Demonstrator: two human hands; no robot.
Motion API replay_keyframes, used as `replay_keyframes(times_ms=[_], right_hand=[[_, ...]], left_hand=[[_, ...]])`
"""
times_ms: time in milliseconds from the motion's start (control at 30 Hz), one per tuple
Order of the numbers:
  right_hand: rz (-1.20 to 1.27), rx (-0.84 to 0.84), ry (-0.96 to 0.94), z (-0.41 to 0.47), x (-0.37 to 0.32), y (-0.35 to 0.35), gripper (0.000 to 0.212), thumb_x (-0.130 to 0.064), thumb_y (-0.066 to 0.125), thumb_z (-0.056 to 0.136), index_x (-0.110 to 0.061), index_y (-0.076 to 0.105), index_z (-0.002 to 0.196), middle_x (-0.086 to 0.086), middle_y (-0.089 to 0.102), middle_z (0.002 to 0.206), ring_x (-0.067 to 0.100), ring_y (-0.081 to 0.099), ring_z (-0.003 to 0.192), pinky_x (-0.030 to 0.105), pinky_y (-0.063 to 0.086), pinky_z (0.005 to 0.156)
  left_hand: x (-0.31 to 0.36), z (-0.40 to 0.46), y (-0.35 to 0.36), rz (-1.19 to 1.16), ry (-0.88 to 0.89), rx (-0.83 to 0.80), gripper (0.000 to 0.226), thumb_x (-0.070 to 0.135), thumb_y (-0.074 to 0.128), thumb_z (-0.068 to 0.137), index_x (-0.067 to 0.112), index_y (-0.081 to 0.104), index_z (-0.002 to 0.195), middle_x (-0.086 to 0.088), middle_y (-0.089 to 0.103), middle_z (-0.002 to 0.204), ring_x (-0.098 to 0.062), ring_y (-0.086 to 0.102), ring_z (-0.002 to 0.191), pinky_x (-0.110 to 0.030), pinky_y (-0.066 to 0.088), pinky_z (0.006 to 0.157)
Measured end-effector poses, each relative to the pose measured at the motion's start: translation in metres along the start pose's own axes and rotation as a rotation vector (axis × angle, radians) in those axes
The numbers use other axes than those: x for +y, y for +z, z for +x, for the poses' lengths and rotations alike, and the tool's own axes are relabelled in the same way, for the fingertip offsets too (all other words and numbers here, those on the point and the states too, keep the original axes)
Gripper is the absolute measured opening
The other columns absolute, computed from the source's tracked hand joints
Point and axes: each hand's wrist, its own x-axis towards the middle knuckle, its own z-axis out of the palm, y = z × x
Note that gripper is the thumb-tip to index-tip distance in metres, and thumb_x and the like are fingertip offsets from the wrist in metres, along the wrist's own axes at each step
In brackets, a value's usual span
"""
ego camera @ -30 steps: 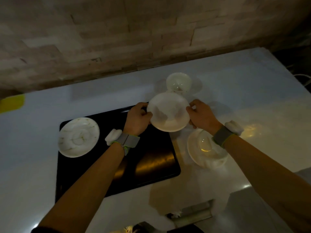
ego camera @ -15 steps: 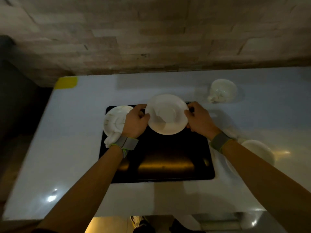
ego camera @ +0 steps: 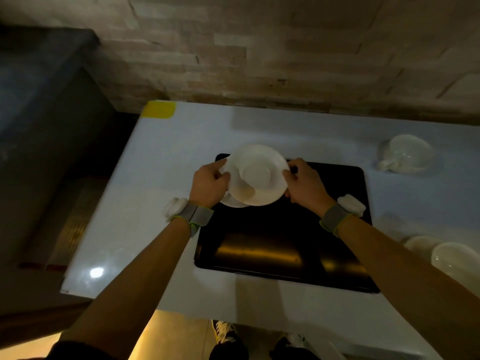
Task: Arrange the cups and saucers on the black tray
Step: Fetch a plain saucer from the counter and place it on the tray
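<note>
I hold a white saucer (ego camera: 257,175) between both hands over the far left part of the black tray (ego camera: 285,237). My left hand (ego camera: 209,184) grips its left rim and my right hand (ego camera: 305,184) grips its right rim. Under it, mostly hidden, lies another white saucer (ego camera: 231,202) on the tray. A white cup (ego camera: 407,153) stands on the counter at the far right. A second cup (ego camera: 457,261) on a saucer (ego camera: 418,244) sits at the right edge of view.
The tray lies on a white counter (ego camera: 161,203) against a brick wall. A yellow patch (ego camera: 158,109) marks the counter's far left corner. The counter drops off to a dark floor on the left. My feet show below the front edge.
Both hands have carried the saucer leftward from the counter over the tray, and it now overlaps the saucer lying there. My head has turned left, so the cups slid to the right of view.
</note>
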Motion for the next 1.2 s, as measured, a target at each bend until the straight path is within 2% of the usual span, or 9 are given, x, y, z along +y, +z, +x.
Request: replay_keyframes(times_ms=[133, 367, 467, 567, 633, 733, 833, 933, 1200], right_hand=[[-0.002, 0.001, -0.02, 0.005, -0.009, 0.018, 0.029, -0.023, 0.046, 0.101, -0.01, 0.046, 0.126, 0.002, 0.058, 0.071, 0.011, 0.057, 0.052, 0.018, 0.042, 0.042], [-0.001, 0.007, -0.04, 0.013, -0.013, 0.035, 0.035, -0.021, 0.047, 0.1, -0.013, 0.043, 0.134, 0.005, 0.061, 0.075, 0.011, 0.059, 0.053, 0.021, 0.045, 0.044], [-0.024, 0.012, -0.041, 0.017, -0.009, 0.04, 0.043, -0.022, 0.046, 0.1, -0.016, 0.037, 0.142, 0.01, 0.065, 0.081, 0.015, 0.06, 0.056, 0.027, 0.049, 0.051], [-0.054, 0.005, -0.027, 0.02, -0.002, 0.045, 0.049, -0.024, 0.047, 0.1, -0.018, 0.033, 0.146, 0.015, 0.068, 0.09, 0.021, 0.063, 0.062, 0.032, 0.05, 0.063], [-0.078, 0.008, -0.009, 0.022, 0.004, 0.048, 0.049, -0.026, 0.047, 0.099, -0.019, 0.033, 0.145, 0.017, 0.068, 0.097, 0.025, 0.065, 0.068, 0.035, 0.052, 0.069], [-0.086, 0.022, 0.024, 0.026, 0.007, 0.052, 0.046, -0.029, 0.048, 0.098, -0.018, 0.038, 0.141, 0.02, 0.067, 0.105, 0.034, 0.067, 0.081, 0.045, 0.057, 0.077], [-0.087, 0.017, 0.047, 0.027, 0.007, 0.053, 0.043, -0.032, 0.049, 0.096, -0.019, 0.041, 0.137, 0.021, 0.066, 0.107, 0.036, 0.066, 0.085, 0.051, 0.057, 0.079], [-0.1, 0.012, 0.062, 0.026, 0.006, 0.053, 0.042, -0.033, 0.048, 0.096, -0.019, 0.042, 0.136, 0.02, 0.066, 0.108, 0.038, 0.066, 0.089, 0.051, 0.056, 0.08], [-0.094, -0.011, 0.056, 0.026, 0.005, 0.055, 0.037, -0.029, 0.048, 0.098, -0.014, 0.045, 0.132, 0.018, 0.069, 0.099, 0.031, 0.067, 0.075, 0.048, 0.057, 0.075]], left_hand=[[-0.016, 0.002, -0.014, -0.011, -0.009, 0.008, 0.044, 0.013, 0.056, 0.086, 0.022, 0.062, 0.128, -0.021, 0.069, 0.074, -0.03, 0.066, 0.074, -0.028, 0.047, 0.07], [-0.025, 0.006, -0.024, 0.021, -0.02, 0.004, 0.042, 0.008, 0.055, 0.087, 0.022, 0.064, 0.126, -0.024, 0.069, 0.075, -0.028, 0.066, 0.074, -0.025, 0.045, 0.073], [-0.029, 0.009, -0.021, 0.048, -0.027, -0.031, 0.04, 0.01, 0.053, 0.086, 0.02, 0.066, 0.122, -0.022, 0.067, 0.07, -0.032, 0.066, 0.074, -0.024, 0.044, 0.068], [-0.034, 0.012, -0.018, 0.081, -0.029, -0.07, 0.045, 0.02, 0.048, 0.079, 0.016, 0.068, 0.119, -0.011, 0.065, 0.067, -0.032, 0.068, 0.075, -0.026, 0.047, 0.067], [-0.038, 0.014, -0.015, 0.111, -0.048, -0.08, 0.042, 0.016, 0.051, 0.084, 0.014, 0.067, 0.123, -0.015, 0.069, 0.074, -0.034, 0.068, 0.082, -0.031, 0.053, 0.075], [-0.045, 0.017, -0.01, 0.154, -0.068, -0.072, 0.041, 0.01, 0.053, 0.087, 0.013, 0.063, 0.127, -0.025, 0.073, 0.094, -0.037, 0.067, 0.092, -0.034, 0.051, 0.082], [-0.049, 0.019, -0.009, 0.168, -0.078, -0.082, 0.045, 0.019, 0.052, 0.085, 0.015, 0.061, 0.129, -0.024, 0.073, 0.093, -0.037, 0.068, 0.092, -0.039, 0.054, 0.086], [-0.05, 0.02, -0.008, 0.177, -0.067, -0.075, 0.048, 0.02, 0.05, 0.084, 0.013, 0.06, 0.13, -0.024, 0.073, 0.088, -0.038, 0.068, 0.088, -0.041, 0.055, 0.084], [-0.055, 0.02, -0.002, 0.249, -0.061, -0.029, 0.048, 0.016, 0.051, 0.088, 0.015, 0.054, 0.136, -0.026, 0.072, 0.095, -0.041, 0.066, 0.095, -0.044, 0.054, 0.087]])
